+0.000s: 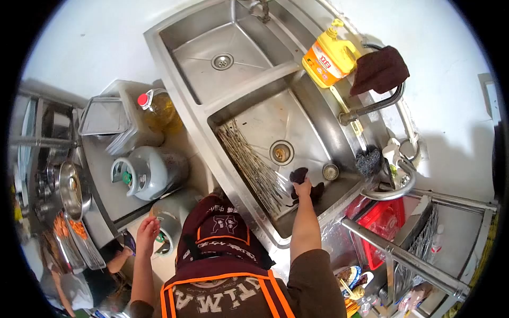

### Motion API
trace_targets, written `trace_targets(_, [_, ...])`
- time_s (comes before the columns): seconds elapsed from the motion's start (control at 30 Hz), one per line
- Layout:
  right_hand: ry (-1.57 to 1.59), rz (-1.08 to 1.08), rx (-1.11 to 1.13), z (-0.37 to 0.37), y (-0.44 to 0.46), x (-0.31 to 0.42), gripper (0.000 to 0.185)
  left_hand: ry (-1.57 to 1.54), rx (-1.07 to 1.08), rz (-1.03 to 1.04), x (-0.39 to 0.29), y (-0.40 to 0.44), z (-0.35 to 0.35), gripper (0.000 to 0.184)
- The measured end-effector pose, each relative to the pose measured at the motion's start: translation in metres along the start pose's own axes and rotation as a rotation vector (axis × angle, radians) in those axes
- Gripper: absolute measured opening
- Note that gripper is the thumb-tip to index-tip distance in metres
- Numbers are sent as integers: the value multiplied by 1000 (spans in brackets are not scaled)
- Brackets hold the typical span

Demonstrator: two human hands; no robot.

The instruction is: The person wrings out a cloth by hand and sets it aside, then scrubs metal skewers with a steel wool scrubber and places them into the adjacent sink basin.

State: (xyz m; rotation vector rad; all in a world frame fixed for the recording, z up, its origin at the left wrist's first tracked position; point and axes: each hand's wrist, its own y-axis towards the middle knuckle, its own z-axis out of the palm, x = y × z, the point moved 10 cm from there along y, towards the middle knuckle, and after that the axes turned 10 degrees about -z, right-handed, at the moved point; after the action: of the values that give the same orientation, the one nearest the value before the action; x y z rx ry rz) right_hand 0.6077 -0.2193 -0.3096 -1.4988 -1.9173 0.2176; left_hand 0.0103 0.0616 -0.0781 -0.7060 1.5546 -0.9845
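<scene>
My right hand [302, 186] is closed on a dark brown cloth [315, 194], which lies bunched on the floor of the near sink basin [265, 119]. A bundle of thin skewers [249, 161] lies along the basin's left side, beside the cloth. The drain [281, 152] holds some brownish scraps, and a round metal strainer [330, 171] sits just right of the cloth. My left hand [148, 229] hangs in the air away from the sink, fingers curled and nothing visible in them. Nearest to it are the grey gas cylinders [159, 172].
A yellow detergent jug [330, 57] stands on the sink's back ledge, near a brown cloth [380, 70] draped over the faucet [371, 108]. Right of the sink is a metal rack [403, 257] with a red basket [379, 233]. Another person's arm [119, 261] shows at lower left.
</scene>
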Motion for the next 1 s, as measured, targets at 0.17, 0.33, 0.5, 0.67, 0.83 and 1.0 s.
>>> trace_targets(0.17, [-209, -148, -267, -104, -23, 85, 29, 177, 235, 107, -107, 44, 123, 24])
trace_targets(0.33, [-64, -441, -489, -214, -105, 177, 25, 541, 585, 172, -185, 35, 292, 25])
trace_targets(0.5, [568, -428, -708, -275, -134, 231, 27, 913, 1132, 372, -185, 16, 459, 37])
trace_targets(0.67, [1068, -466, -545, -265, -114, 289, 39, 1015, 1204, 1233, -198, -33, 565, 71])
trace_targets(0.83, [1441, -501, -516, -269, -123, 328, 35, 1199, 1161, 886, -182, 9, 595, 51])
trace_targets(1.0, [1022, -207, -508, -224, -119, 237, 46, 1219, 1166, 772, -193, 13, 592, 34])
